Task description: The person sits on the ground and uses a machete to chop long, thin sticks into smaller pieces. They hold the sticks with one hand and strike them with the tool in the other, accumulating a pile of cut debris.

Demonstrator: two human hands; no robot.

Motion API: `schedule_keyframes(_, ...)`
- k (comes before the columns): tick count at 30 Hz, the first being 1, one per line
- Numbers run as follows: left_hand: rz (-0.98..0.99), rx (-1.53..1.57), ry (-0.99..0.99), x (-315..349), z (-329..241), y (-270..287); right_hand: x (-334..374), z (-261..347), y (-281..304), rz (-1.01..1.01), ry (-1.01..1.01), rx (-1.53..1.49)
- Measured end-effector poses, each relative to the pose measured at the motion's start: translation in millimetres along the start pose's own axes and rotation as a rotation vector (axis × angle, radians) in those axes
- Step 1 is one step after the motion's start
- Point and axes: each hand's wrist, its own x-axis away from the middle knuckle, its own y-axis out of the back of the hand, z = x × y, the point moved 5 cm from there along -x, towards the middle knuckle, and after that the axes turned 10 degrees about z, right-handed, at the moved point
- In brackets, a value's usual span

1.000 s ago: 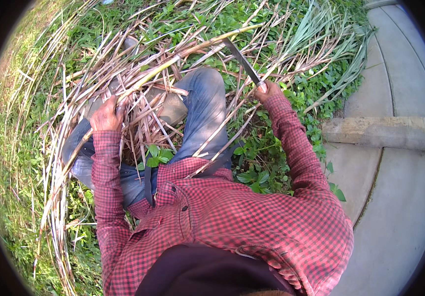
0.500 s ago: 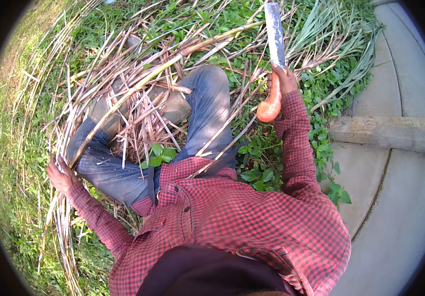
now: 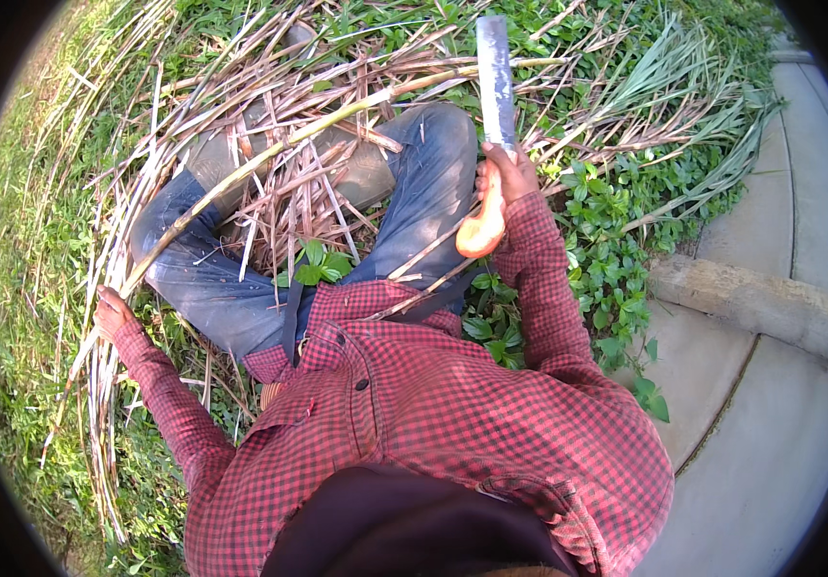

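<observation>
My right hand (image 3: 508, 175) is wrapped round the curved orange-brown wooden handle (image 3: 483, 226) of a machete. Its broad, worn grey blade (image 3: 496, 82) points away from me, above the ground beyond my right knee. A long yellowish cane-like stalk (image 3: 270, 154) lies slantwise across my legs, from my left side to the far middle behind the blade. At the stalk's near end my left hand (image 3: 112, 313) is closed, with the fingers partly hidden. Dry leaf strips (image 3: 111, 423) run beside and below that hand.
Dry brown husks (image 3: 294, 197) pile between my bent legs (image 3: 207, 308). Long green leaves (image 3: 664, 77) lie at the far right. A wooden beam (image 3: 751, 298) rests on the pale concrete slabs (image 3: 779, 413) to my right. Grass and leafy plants (image 3: 606, 231) surround me.
The machete in my right hand has moved left. My left hand has shifted outward and slightly farther away, and the stalk's near end has moved with it. The whole view has shifted slightly.
</observation>
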Motion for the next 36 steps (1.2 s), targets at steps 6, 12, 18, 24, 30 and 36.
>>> schedule_keyframes(6, 0.011, -0.004, 0.0, 13.6, -9.8, 8.7, 27.0, -38.9, -81.3, 0.562, -0.147, 0.185)
schedule_keyframes(12, 0.053, 0.147, -0.12, 15.0, -4.8, 2.9, -6.6, -3.8, -38.1, 0.024, 0.07, 0.197)
schedule_keyframes(18, 0.522, 0.956, -0.156, 5.3, 17.8, 4.0, 38.6, -58.2, -72.8, 0.487, -0.139, 0.303)
schedule_keyframes(24, 0.063, 0.632, -0.186, -8.4, 87.4, 42.2, 21.7, -31.1, -41.7, 0.039, -0.031, 0.186)
schedule_keyframes(30, 0.198, -0.338, -0.435, 8.8, 94.8, 29.0, 36.9, -69.0, -83.2, 0.333, -0.143, 0.178)
schedule_keyframes(36, 0.425, -0.136, -0.394, -4.8, 88.8, 41.2, 24.9, -54.5, -93.4, 0.4, -0.067, 0.176)
